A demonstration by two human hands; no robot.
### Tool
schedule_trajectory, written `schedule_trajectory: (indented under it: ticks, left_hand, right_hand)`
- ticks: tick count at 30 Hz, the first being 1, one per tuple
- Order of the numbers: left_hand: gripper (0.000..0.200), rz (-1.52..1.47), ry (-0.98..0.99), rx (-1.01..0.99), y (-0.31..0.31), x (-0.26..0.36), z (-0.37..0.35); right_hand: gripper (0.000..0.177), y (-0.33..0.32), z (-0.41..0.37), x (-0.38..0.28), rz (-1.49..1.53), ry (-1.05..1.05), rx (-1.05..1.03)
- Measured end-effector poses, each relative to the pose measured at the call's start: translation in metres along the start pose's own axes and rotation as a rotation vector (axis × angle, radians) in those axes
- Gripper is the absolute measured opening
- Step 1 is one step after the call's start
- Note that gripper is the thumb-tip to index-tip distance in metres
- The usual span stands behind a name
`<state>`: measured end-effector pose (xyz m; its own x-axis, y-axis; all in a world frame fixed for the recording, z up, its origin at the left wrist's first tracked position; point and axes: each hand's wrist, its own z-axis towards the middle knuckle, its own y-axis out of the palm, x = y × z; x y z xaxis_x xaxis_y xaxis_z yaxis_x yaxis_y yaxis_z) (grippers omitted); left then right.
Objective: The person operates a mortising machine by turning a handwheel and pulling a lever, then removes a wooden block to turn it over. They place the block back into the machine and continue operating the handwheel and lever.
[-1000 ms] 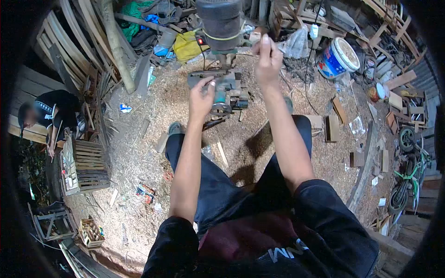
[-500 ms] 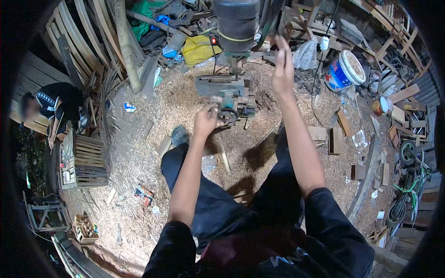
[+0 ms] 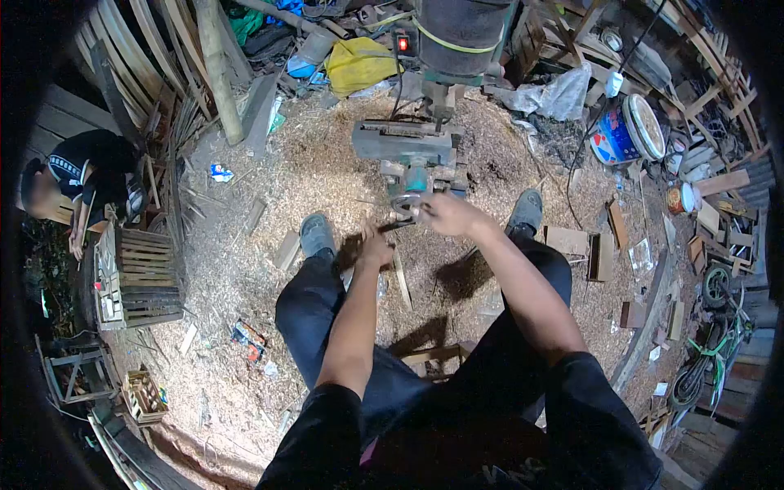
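In front of me stands a drilling machine (image 3: pixel 462 41) with a dark body above a metal vise (image 3: pixel 406 144). A round handwheel (image 3: pixel 404 204) sits on the near side of the vise. My right hand (image 3: pixel 447 214) is closed on the handwheel's right side. Just below and left of the wheel, my left hand (image 3: pixel 375 247) is at the near end of a dark bar or handle; its fingers are bent, and whether they grip it is too small to tell. Along the vise top runs a slot with a wooden piece in it.
Wood shavings (image 3: pixel 310 184) cover the ground. At the left a person (image 3: pixel 98 175) bends beside a slatted crate (image 3: pixel 147 273). A paint bucket (image 3: pixel 629 131), a yellow cloth (image 3: pixel 359 65), wooden blocks (image 3: pixel 600 257) and a green bicycle (image 3: pixel 719 335) lie around the edges.
My right hand has come down from beside the machine to the handwheel. My left hand has moved off the wheel, down and slightly right. The view has shifted, showing both shoes.
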<state>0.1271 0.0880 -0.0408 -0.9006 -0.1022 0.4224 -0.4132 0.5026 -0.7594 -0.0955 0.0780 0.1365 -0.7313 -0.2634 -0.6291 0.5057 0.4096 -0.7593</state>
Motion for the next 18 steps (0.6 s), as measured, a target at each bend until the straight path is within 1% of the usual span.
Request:
schedule_trajectory:
  ticks: [1,2,5,6,7,9,11,12,15,16,18]
  left_hand:
    - [0.11,-0.112,-0.163,-0.157,0.01,-0.007,0.004]
    - [0.113,-0.05,-0.16,-0.128,0.019,-0.011,0.002]
    - [0.117,0.1,-0.11,0.017,0.055,-0.026,0.008]
    - [0.117,0.149,-0.095,0.07,0.065,-0.032,0.01]
    - [0.118,0.128,-0.105,0.042,0.073,-0.04,0.013]
    - [0.122,0.084,-0.117,0.007,0.083,-0.051,0.033]
    - [0.126,0.321,0.088,-0.119,0.146,-0.113,0.099]
    - [0.127,0.292,0.069,-0.196,0.142,-0.112,0.101]
    - [0.124,0.295,0.159,-0.168,0.138,-0.097,0.105]
    - [0.121,0.215,0.213,-0.172,0.113,-0.082,0.092]
    - [0.106,0.002,0.029,-0.143,0.112,-0.088,0.085]
  right_hand:
    - [0.035,0.004,0.001,0.007,-0.024,0.014,-0.03]
    - [0.035,0.005,-0.005,0.006,-0.039,-0.003,-0.012]
    - [0.036,0.008,-0.004,0.008,-0.137,0.045,-0.177]
    - [0.038,0.014,-0.002,0.011,-0.093,-0.016,-0.142]
    - [0.038,0.019,-0.003,0.015,-0.082,-0.009,-0.149]
    - [0.038,0.01,-0.005,0.004,-0.073,-0.005,-0.147]
    - [0.038,0.003,-0.007,-0.007,-0.091,0.079,-0.188]
    - [0.038,0.003,-0.007,-0.008,-0.101,0.122,-0.209]
    - [0.037,0.014,-0.005,0.012,-0.101,0.029,-0.126]
    - [0.035,0.015,-0.003,0.018,-0.054,0.033,-0.152]
    - [0.034,0.001,-0.007,0.018,0.049,0.007,-0.078]
